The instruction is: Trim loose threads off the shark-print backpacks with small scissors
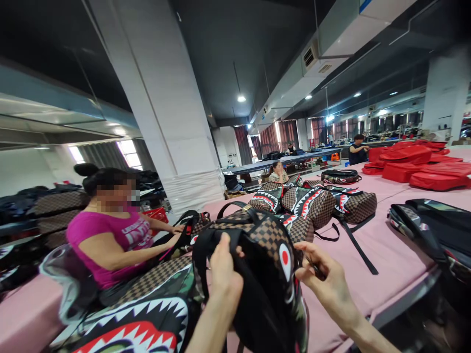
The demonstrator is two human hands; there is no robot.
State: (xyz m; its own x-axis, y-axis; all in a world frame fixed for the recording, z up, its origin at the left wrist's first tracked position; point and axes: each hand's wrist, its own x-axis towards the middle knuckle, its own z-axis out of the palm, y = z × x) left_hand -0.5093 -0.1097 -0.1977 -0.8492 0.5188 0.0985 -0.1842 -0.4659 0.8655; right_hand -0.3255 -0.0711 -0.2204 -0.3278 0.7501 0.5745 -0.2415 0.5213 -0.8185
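Note:
A checkered brown-and-black backpack [263,235] stands in front of me, with black straps, a top handle and a red-and-white eye patch on its side. My left hand [222,269] grips it by the black strap area at its back; some fingers are hidden behind the strap. At the bag's right edge, beside the eye patch, my right hand [326,277] is closed in a pinch. A small dark tool [315,267] shows within its curled fingers, too blurred to name its kind. Another backpack [147,314] with a shark-mouth print lies at my lower left.
Several shark-print backpacks [305,203] lie on the pink table [353,255] ahead. Red bags [408,164] are piled at the far right, and a black bag [434,230] lies nearer. A co-worker in a magenta shirt [110,240] handles a bag at left. A white pillar [162,108] rises behind.

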